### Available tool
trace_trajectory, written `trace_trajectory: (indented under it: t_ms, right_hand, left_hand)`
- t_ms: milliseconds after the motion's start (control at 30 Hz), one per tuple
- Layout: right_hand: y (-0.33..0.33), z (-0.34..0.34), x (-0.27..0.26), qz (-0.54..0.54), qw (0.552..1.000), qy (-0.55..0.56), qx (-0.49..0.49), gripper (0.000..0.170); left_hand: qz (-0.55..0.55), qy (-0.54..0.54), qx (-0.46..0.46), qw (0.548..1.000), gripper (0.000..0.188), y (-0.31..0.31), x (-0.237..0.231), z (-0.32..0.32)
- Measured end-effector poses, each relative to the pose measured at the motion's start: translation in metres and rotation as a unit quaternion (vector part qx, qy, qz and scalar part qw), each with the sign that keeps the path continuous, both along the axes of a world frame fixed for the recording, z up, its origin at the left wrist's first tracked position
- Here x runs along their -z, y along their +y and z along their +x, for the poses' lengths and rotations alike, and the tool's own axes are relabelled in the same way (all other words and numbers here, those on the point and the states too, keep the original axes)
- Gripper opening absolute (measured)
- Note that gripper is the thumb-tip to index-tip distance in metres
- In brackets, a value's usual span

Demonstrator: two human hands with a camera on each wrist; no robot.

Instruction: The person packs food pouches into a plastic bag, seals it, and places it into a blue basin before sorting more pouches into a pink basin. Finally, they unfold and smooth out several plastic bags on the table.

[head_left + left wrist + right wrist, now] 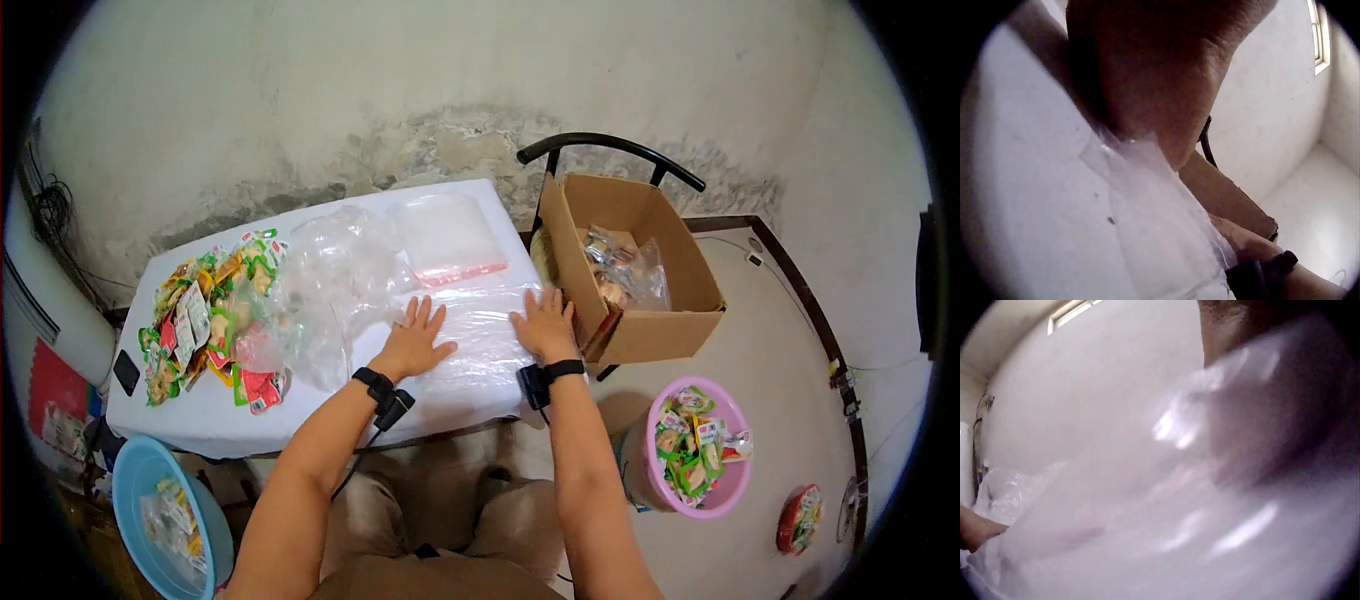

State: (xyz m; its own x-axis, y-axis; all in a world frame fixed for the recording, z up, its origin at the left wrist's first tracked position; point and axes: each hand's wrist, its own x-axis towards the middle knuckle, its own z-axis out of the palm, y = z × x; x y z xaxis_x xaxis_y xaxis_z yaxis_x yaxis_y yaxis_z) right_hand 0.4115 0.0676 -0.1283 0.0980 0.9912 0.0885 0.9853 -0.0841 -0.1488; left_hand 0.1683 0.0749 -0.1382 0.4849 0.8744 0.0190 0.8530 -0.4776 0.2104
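Observation:
A flat sheet of clear plastic, wrinkled and shiny, lies near the front right of the white-covered table. My left hand rests at its left edge with fingers spread. On its right side my right hand presses down, fingers also extended. Just beyond the hands is a flat stack of clear bags with a red strip along its near edge. Crumpled clear plastic bags are heaped left of that stack. In the right wrist view, blurred clear plastic covers much of the picture.
Colourful food packets are piled at the table's left, near a phone. An open cardboard box stands on a black chair at right. A pink tub holds packets; a blue basin stands front left.

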Motion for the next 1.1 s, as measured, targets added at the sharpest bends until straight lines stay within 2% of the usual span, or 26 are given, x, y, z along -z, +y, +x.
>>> trace_trajectory:
  t_ms: [67, 133, 167, 267, 333, 367, 400, 467, 500, 567, 733, 800, 867, 933, 967, 1000, 1033, 1100]
  right_hand:
    - [-0.007, 0.009, 0.007, 0.023, 0.999, -0.019, 0.022, 0.057]
    - [-0.039, -0.005, -0.011, 0.096, 0.992, -0.023, -0.077, 0.053]
    - [-0.05, -0.012, 0.0, 0.126, 0.986, -0.026, -0.109, 0.051]
    - [-0.066, -0.025, 0.03, 0.1, 0.987, 0.02, -0.123, 0.05]
    - [-0.065, -0.025, 0.03, 0.113, 0.986, 0.027, -0.123, 0.051]
    - [-0.064, -0.025, 0.029, 0.11, 0.986, 0.021, -0.121, 0.052]
    - [-0.065, -0.026, 0.03, 0.106, 0.987, 0.016, -0.119, 0.052]
    - [-0.065, -0.026, 0.031, 0.099, 0.987, 0.03, -0.12, 0.052]
    - [-0.065, -0.025, 0.03, 0.093, 0.988, 0.042, -0.119, 0.052]
    - [-0.066, -0.024, 0.027, 0.088, 0.988, 0.044, -0.116, 0.052]
    - [-0.065, -0.026, 0.029, 0.089, 0.988, 0.045, -0.121, 0.052]
    - [-0.063, -0.026, 0.03, 0.081, 0.989, 0.044, -0.113, 0.052]
    - [-0.061, -0.031, 0.031, 0.084, 0.989, 0.049, -0.109, 0.051]
    - [-0.062, -0.037, 0.031, 0.125, 0.988, 0.055, -0.07, 0.047]
    - [-0.054, -0.039, 0.044, 0.195, 0.975, 0.063, -0.082, 0.044]
    - [-0.059, -0.052, 0.034, 0.249, 0.961, 0.098, -0.074, 0.042]
    - [-0.067, -0.062, 0.015, 0.228, 0.964, 0.108, -0.082, 0.04]
    - [-0.07, -0.086, 0.016, 0.297, 0.932, 0.168, -0.125, 0.037]
  left_hand:
    - [0.003, 0.004, 0.002, 1.0, 0.072, 0.0, 0.0, 0.0]
    - [-0.002, 0.011, 0.0, 1.0, 0.072, 0.0, -0.002, 0.001]
    - [-0.005, 0.01, -0.001, 1.0, 0.072, -0.001, -0.002, 0.001]
    - [0.0, 0.004, -0.007, 1.0, 0.072, -0.007, -0.003, 0.004]
    - [0.099, 0.041, 0.026, 0.994, 0.069, -0.014, -0.008, 0.022]
    - [0.124, 0.007, 0.078, 0.989, 0.067, -0.021, -0.006, 0.03]
    - [0.096, -0.035, 0.113, 0.988, 0.066, -0.036, -0.012, 0.039]
    - [0.035, -0.031, 0.132, 0.99, 0.07, -0.056, -0.012, 0.053]
    - [0.037, -0.031, 0.13, 0.99, 0.07, -0.06, -0.01, 0.051]
    - [0.013, 0.049, 0.112, 0.992, 0.073, -0.067, -0.004, 0.039]
    - [0.016, 0.047, 0.042, 0.998, 0.073, -0.079, -0.003, -0.014]
    - [0.013, 0.013, 0.01, 1.0, 0.067, -0.088, -0.009, -0.031]
    - [0.094, -0.113, 0.024, 0.989, 0.054, -0.076, 0.007, -0.053]
    - [0.151, -0.211, -0.087, 0.962, 0.053, -0.103, -0.045, -0.045]
    - [0.262, -0.232, -0.039, 0.936, 0.056, -0.092, -0.041, -0.053]
    - [0.318, -0.217, -0.035, 0.922, 0.062, -0.085, -0.044, -0.056]
    - [0.329, -0.203, -0.037, 0.921, 0.063, -0.08, -0.055, -0.053]
    - [0.343, -0.187, -0.024, 0.92, 0.064, -0.067, -0.061, -0.048]
